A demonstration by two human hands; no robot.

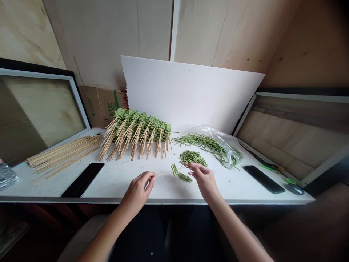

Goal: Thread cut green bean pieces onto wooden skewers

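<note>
A thin bamboo skewer (164, 173) spans the gap between my two hands, above the white tabletop. My left hand (142, 185) pinches its left end, and my right hand (202, 177) has its fingertips closed at the right end. Short cut green bean pieces (174, 169) sit across the skewer, nearer my right hand. Just below them is a small group of cut pieces (185, 177). Behind my right hand lies a heap of cut green beans (193, 157). Whether my right fingers also hold a bean piece is hidden.
Finished bean skewers (141, 125) are stacked at the back, their sticks pointing forward. Loose bamboo skewers (68, 151) lie at left beside a black phone (83, 179). Long green beans (203, 142) rest by a plastic bag (218, 138). Another dark phone (264, 179) lies at right.
</note>
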